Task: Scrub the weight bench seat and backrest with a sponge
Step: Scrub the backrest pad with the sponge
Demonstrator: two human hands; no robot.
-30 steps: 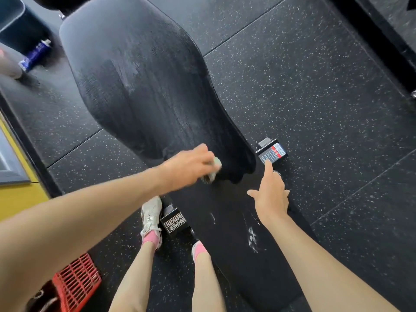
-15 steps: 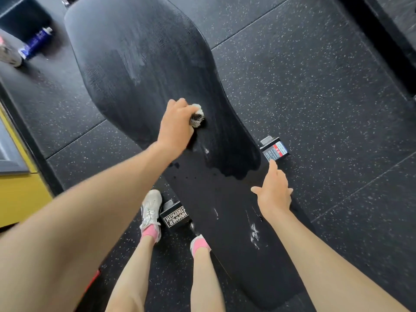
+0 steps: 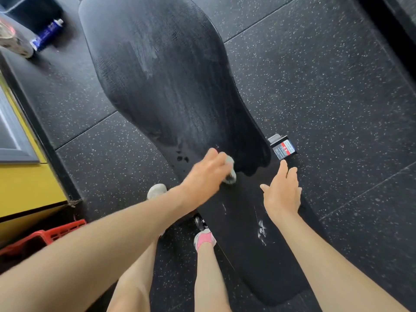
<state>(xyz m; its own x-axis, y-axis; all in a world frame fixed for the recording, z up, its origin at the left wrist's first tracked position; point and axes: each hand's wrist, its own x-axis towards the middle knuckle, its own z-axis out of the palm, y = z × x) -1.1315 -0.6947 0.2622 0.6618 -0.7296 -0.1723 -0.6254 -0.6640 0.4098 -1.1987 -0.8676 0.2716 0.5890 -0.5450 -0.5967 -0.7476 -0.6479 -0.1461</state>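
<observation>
From the head view, my left hand (image 3: 206,174) has its fingers (image 3: 217,156) curled round the sponge (image 3: 231,171), pressed mid-bench (image 3: 168,86) at the wet patch's near edge, while my right hand (image 3: 282,194) braces flat, fingers straight, on the bench's right edge; mid-scrub, I judge, and next comes the dry near end with its white smear (image 3: 261,233).

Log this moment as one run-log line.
step: scrubbing bench pad | left hand: grips sponge at wet patch edge | right hand: open, resting on pad | near end: white smear not yet scrubbed
</observation>
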